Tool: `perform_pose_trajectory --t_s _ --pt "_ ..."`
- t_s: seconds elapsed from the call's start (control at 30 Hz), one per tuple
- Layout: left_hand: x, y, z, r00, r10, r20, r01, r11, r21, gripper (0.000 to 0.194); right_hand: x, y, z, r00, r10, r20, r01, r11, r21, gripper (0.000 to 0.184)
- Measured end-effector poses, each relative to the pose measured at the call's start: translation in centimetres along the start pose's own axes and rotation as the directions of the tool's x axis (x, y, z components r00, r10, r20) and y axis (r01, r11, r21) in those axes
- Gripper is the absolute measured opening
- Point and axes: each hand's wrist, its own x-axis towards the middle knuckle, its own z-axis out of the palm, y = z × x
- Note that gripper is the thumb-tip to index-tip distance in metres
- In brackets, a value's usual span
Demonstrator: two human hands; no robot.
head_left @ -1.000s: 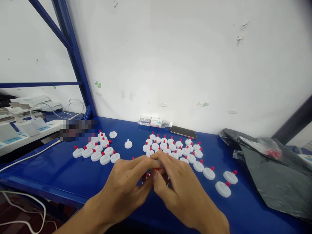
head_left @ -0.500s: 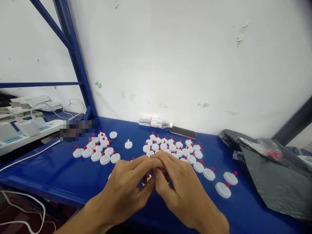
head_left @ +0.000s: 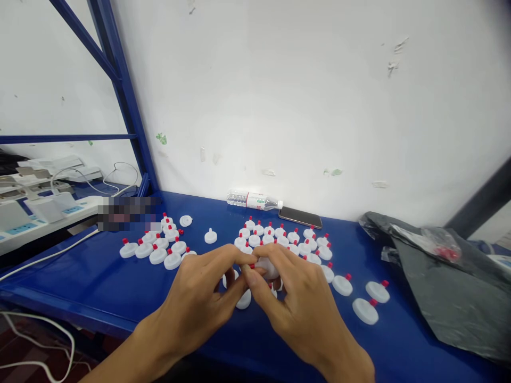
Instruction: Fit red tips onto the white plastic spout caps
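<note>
Above the middle of the table, my right hand (head_left: pixel 297 298) grips a round white plastic lid (head_left: pixel 266 268) between thumb and fingers. A small red cap (head_left: pixel 252 266) on the lid's spout points left, and the fingertips of my left hand (head_left: pixel 199 292) are closed around it. Fingers hide part of both pieces. Around and behind my hands stand many white lids with red-tipped spouts, such as one lid (head_left: pixel 342 285) to the right and another lid (head_left: pixel 172 260) to the left. One white lid (head_left: pixel 210 236) has a bare spout.
A clear water bottle (head_left: pixel 255 201) lies along the wall, with a dark phone (head_left: pixel 300 217) beside it. On the right is a grey plastic bag (head_left: pixel 451 298) with a clear bag of red pieces (head_left: pixel 449 252) on top. Power strips (head_left: pixel 51 213) and cables occupy the left side.
The lid between my hands has come into view and tilted, its red tip now pointing left. My fingers have shifted slightly around it, while the things on the table stay put.
</note>
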Motion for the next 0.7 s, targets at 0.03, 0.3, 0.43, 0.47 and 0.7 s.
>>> perform_pose_trajectory --t_s 0.03,0.3,0.43,0.47,0.7 --pt "0.0 0.01 0.0 1.0 -0.003 0.004 0.003 1.0 0.0 0.016 0.01 0.03 0.02 1.0 -0.003 -0.003 0.003 1.0 -0.004 0.014" --pt "-0.09 0.17 -0.15 0.993 -0.077 0.093 0.075 0.997 0.015 0.009 0.04 0.12 0.15 1.0 -0.016 -0.005 0.016 1.0 -0.015 0.015" --pt "0.0 0.18 -0.18 0.98 -0.125 0.155 0.122 0.992 0.032 0.013 0.03 0.11 0.06 1.0 -0.015 -0.003 0.015 1.0 -0.01 0.019" --pt "0.02 0.18 -0.19 0.978 -0.127 0.164 0.122 0.992 0.044 0.014 0.04 0.11 0.02 1.0 -0.016 -0.001 0.016 1.0 -0.008 0.019" --pt "-0.02 0.26 -0.46 0.981 -0.029 0.193 0.016 0.998 0.067 0.021 -0.1 0.06 -0.07 1.0 -0.017 0.018 0.017 1.0 0.013 0.019"
